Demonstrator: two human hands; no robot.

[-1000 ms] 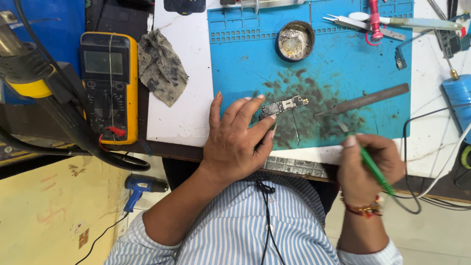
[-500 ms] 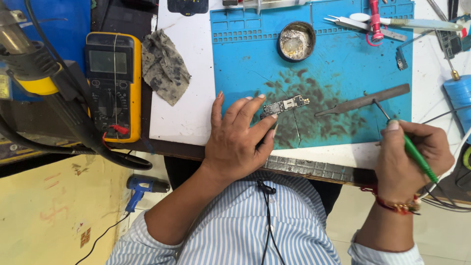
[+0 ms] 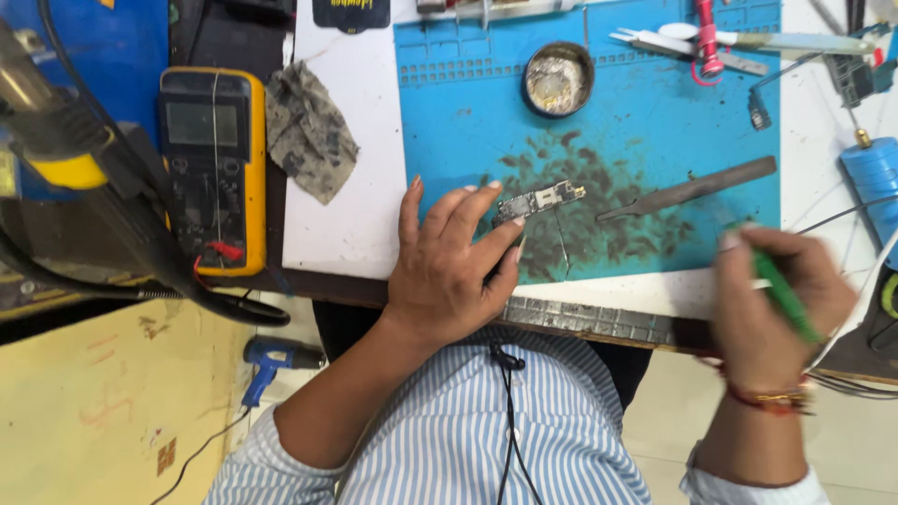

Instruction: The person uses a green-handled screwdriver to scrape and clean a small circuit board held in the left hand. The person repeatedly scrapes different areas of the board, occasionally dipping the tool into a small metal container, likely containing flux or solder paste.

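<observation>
My left hand (image 3: 451, 266) rests on the blue work mat (image 3: 636, 122), its fingertips pinning the near end of a small circuit board (image 3: 540, 201). My right hand (image 3: 776, 304) is blurred at the table's right edge and grips a green-handled soldering iron (image 3: 784, 295) with its cable trailing off right. A long dark flat tool (image 3: 687, 187) lies on the stained mat between the board and that hand.
A round tin of solder residue (image 3: 557, 79) sits at the mat's far side, with tweezers and a red tool (image 3: 706, 37) beyond. A dirty grey cloth (image 3: 309, 131) and a yellow multimeter (image 3: 212, 168) lie left. A blue spool (image 3: 875, 173) stands far right.
My right hand with the green iron has swung away from the board to the right and pulled back toward the table edge. The left hand and the board have stayed in place.
</observation>
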